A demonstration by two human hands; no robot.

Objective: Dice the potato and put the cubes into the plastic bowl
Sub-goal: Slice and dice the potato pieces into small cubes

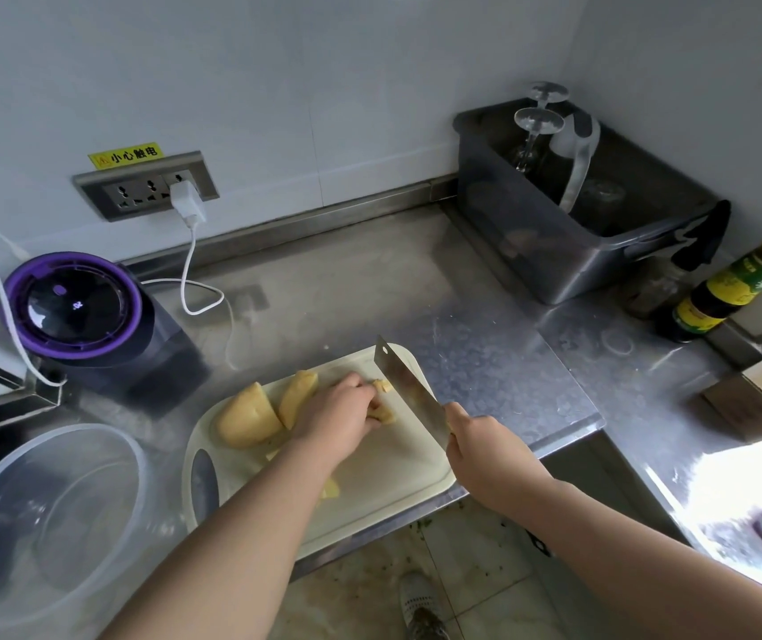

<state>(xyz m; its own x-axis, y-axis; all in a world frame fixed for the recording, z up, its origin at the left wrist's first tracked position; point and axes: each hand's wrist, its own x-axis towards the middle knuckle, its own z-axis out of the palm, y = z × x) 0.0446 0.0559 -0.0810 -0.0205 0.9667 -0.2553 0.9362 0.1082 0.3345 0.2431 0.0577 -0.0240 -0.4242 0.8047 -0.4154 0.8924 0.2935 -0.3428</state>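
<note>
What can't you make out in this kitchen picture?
1. Potato piece being cut: head view, mostly covered by the left hand, so its shape is unclear.
2. Cleaver handle: hidden inside the right hand.
3. Plastic bowl: its left side is cut off by the frame edge.
4. Things in the dark bin: blurred behind its tinted wall.
5. Bottle label: too small to read.
</note>
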